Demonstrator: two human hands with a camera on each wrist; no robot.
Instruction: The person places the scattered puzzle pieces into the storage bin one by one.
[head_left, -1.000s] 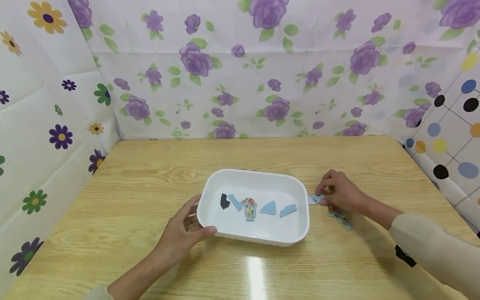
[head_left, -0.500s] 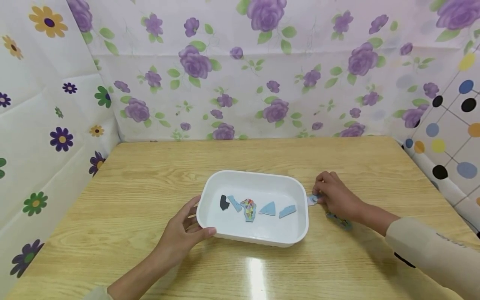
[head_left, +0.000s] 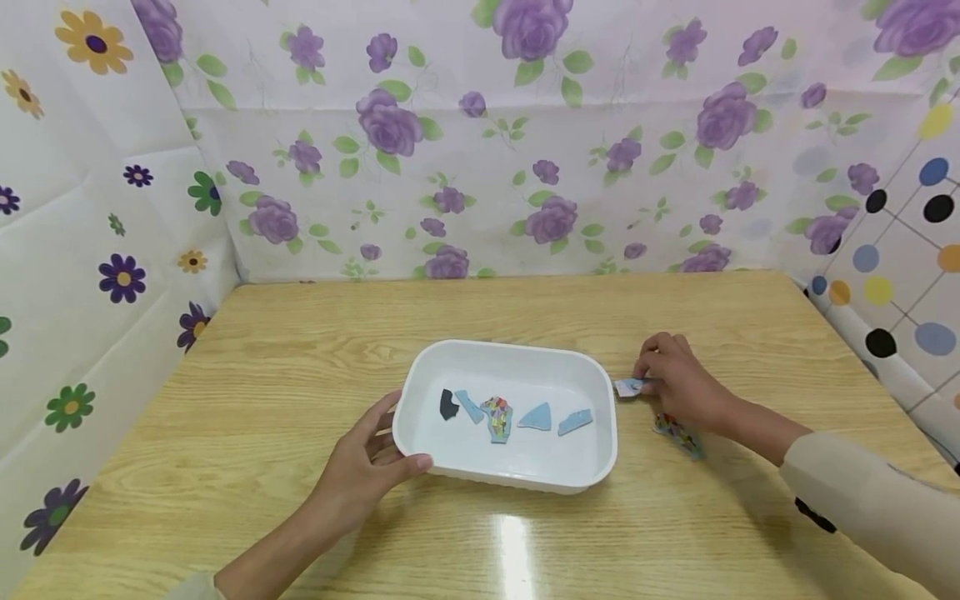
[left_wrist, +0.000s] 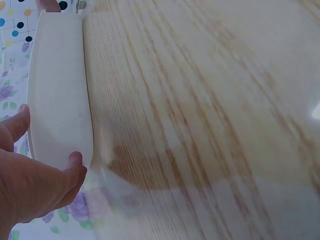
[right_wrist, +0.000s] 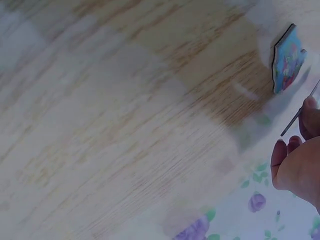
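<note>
A white plastic tray [head_left: 517, 467] stands on the table, with several flat pieces lying in it. My left hand [head_left: 360, 467] holds the tray's left end, thumb at the front side and fingers along the end wall; the left wrist view shows the same hold on the tray [left_wrist: 57, 90]. Just beyond the right end, my right hand [head_left: 682, 383] pinches a flat light-blue piece [head_left: 628, 387] between thumb and fingers. That piece [right_wrist: 291, 122] appears edge-on in the right wrist view. Partly below the right hand, a multicoloured piece with blue edges [head_left: 678, 437] lies on the table.
In the tray are a black piece [head_left: 448, 405], a blue strip [head_left: 470, 407], a multicoloured piece [head_left: 498, 419], a blue triangular piece [head_left: 536, 417] and another blue strip [head_left: 575, 422]. A black object [head_left: 815, 515] is partly hidden by the right sleeve. Flowered cloth [head_left: 450, 200] hangs behind the table.
My right hand dipped left toward the tray, then drew back slightly right, turning the pinched piece. The multicoloured piece beside it shows more than half a second ago. Left hand and tray stay put.
</note>
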